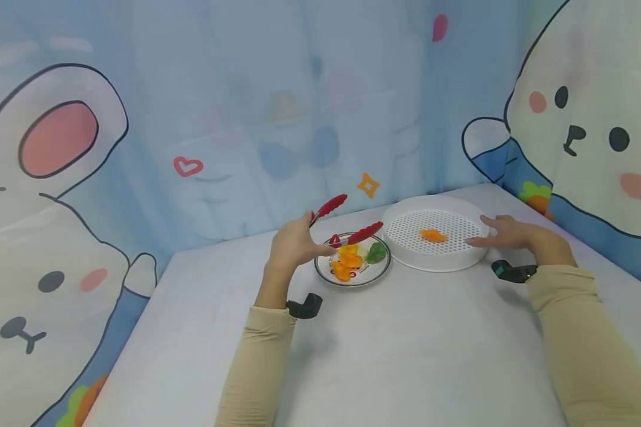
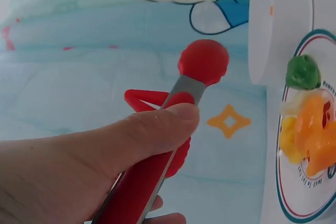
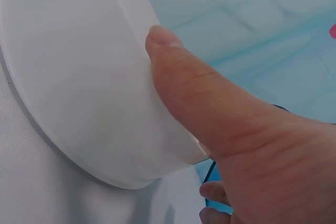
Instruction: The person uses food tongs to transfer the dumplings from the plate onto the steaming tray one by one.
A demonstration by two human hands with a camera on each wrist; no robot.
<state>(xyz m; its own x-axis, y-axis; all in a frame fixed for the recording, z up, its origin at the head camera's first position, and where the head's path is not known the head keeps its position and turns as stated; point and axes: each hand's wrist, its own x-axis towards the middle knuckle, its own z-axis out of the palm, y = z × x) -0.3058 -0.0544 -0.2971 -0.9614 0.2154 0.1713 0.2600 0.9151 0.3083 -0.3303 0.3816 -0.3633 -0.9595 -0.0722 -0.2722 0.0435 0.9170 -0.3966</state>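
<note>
I'm holding the red tongs (image 1: 347, 222) in my left hand (image 1: 294, 243), tips gaping wide above the plate (image 1: 376, 274), between transfers; my right hand (image 1: 504, 232) is steadying the white tray (image 1: 459, 261), thumb on its wall. Next I judge I'm needing to lower and pinch a food piece (image 1: 375, 252) just under the tips.

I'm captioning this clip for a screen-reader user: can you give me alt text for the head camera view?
A person's left hand holds red silicone-tipped tongs, open, above a small round plate of orange, yellow and green food pieces. The right hand rests on the rim of a white perforated round tray holding one orange piece, on a white table.
</note>
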